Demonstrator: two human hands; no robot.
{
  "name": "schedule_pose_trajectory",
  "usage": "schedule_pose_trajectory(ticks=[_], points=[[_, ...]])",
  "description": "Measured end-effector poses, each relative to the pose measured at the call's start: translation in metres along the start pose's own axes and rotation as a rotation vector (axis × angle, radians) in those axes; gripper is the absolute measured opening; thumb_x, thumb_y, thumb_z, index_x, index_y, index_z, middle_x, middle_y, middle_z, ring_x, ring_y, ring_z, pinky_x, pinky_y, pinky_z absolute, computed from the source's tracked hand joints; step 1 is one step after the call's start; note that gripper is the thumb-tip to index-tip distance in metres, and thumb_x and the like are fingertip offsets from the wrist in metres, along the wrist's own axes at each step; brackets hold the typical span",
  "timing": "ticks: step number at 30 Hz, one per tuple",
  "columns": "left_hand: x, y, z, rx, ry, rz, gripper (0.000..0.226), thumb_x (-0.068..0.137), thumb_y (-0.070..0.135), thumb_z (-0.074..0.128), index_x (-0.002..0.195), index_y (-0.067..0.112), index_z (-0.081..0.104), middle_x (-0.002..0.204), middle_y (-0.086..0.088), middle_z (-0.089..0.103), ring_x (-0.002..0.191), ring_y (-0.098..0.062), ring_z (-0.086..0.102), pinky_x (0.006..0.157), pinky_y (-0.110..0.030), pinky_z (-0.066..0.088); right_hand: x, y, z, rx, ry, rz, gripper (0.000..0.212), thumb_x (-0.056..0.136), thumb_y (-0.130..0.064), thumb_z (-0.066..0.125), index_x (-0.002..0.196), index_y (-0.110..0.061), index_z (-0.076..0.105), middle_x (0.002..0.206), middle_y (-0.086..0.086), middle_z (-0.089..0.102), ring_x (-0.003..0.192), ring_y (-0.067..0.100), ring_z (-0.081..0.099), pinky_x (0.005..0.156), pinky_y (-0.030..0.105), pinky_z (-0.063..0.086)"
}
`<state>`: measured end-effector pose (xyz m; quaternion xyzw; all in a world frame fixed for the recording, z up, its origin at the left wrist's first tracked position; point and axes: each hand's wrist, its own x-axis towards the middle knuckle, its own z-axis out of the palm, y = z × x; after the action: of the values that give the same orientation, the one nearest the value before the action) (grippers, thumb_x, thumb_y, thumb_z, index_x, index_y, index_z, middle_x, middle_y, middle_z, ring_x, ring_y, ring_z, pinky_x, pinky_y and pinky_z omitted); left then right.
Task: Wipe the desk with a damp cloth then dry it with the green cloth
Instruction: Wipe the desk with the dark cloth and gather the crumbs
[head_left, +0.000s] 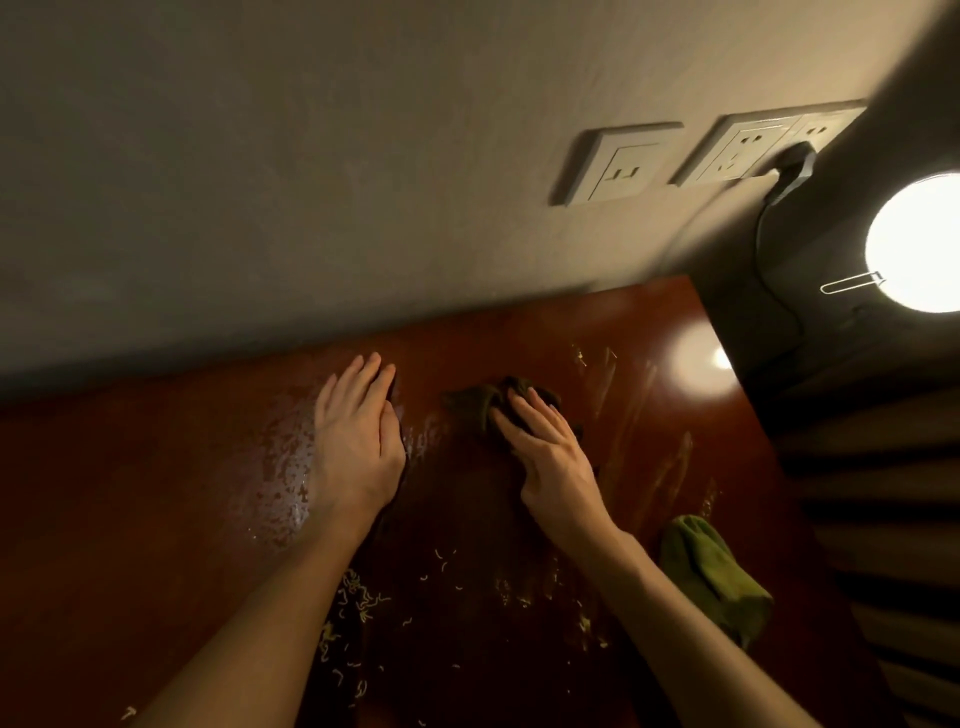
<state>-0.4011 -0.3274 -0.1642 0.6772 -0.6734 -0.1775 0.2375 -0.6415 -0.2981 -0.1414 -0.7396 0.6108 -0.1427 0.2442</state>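
Pressing flat on the surface (156, 519) with the left hand (358, 436), fingers straight and close together, gripping nothing. Under its thumb side and wrist, a dark strip of fabric just showing; hard to tell whether part of the same cloth as the other hand's.

Pressing down with the right hand (545, 452) too, fingers stretched and only lightly bent over a crumpled dark cloth (488, 402), not clenched round it. Bunched folds of that cloth beyond and to the left of the fingertips, touching them.

Between the two hands, reddish-brown wood with a few wet specks. Left of the left hand, right against it, a wet patch (280, 457) of beaded droplets. Nearer than both hands, around the forearms, scattered pale shreds (361, 603).

Right of the right forearm, apart from the hand and untouched, the green cloth (711, 571), lying crumpled near the surface's right edge.

Beyond the right hand, dull streaks and a round glare (698, 364). Farther out, past the fingertips, a pale wall (311, 156) with sockets (618, 163), a dark plug (792, 161) in the rightmost. Far right, a bright round lamp (919, 241).
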Motion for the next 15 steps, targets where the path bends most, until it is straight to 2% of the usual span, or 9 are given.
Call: schedule_pose_trajectory(ticks=[2,4,7,10,15], points=[[0.0,0.001,0.0,0.002,0.01,0.002,0.05,0.105,0.023,0.038,0.151,0.01,0.053,0.162,-0.006,0.043,0.156,-0.017,0.029,0.13,-0.044,0.014,0.005,0.004,-0.004,-0.015,-0.036,-0.066,0.069,0.095,0.0,0.061,0.155,-0.028,0.042,0.168,0.002,0.025,0.159,0.019,0.006,0.129,0.049,0.01],[0.0,0.002,0.0,0.007,0.024,0.013,0.05,0.104,0.022,0.039,0.15,0.01,0.054,0.161,-0.007,0.045,0.155,-0.019,0.031,0.13,-0.044,0.016,0.03,0.013,-0.012,-0.051,-0.036,-0.129,0.079,0.088,0.011,0.058,0.155,-0.027,0.043,0.168,0.004,0.026,0.159,0.021,0.008,0.129,0.046,0.009],[0.001,0.001,0.001,0.033,0.033,0.02,0.05,0.103,0.022,0.041,0.15,0.01,0.054,0.161,-0.008,0.045,0.154,-0.02,0.031,0.13,-0.041,0.014,0.082,0.041,-0.026,-0.109,0.008,-0.132,0.087,0.076,0.018,0.053,0.152,-0.023,0.049,0.165,0.01,0.032,0.157,0.028,0.018,0.128,0.046,0.015],[0.0,0.001,0.001,0.09,0.035,0.042,0.051,0.102,0.023,0.042,0.151,0.011,0.053,0.161,-0.009,0.045,0.154,-0.023,0.032,0.129,-0.045,0.018,0.11,0.069,-0.038,-0.108,0.048,-0.071,0.077,0.086,0.014,0.056,0.15,-0.027,0.052,0.165,0.006,0.034,0.156,0.028,0.021,0.126,0.049,0.022],[0.002,0.005,0.0,0.248,0.013,0.06,0.051,0.103,0.028,0.043,0.152,0.018,0.052,0.157,-0.01,0.045,0.149,-0.027,0.034,0.122,-0.054,0.028,0.067,0.063,-0.032,-0.01,0.155,0.118,0.061,0.097,0.007,0.054,0.149,-0.024,0.053,0.164,0.005,0.035,0.157,0.023,0.017,0.127,0.049,0.019]])
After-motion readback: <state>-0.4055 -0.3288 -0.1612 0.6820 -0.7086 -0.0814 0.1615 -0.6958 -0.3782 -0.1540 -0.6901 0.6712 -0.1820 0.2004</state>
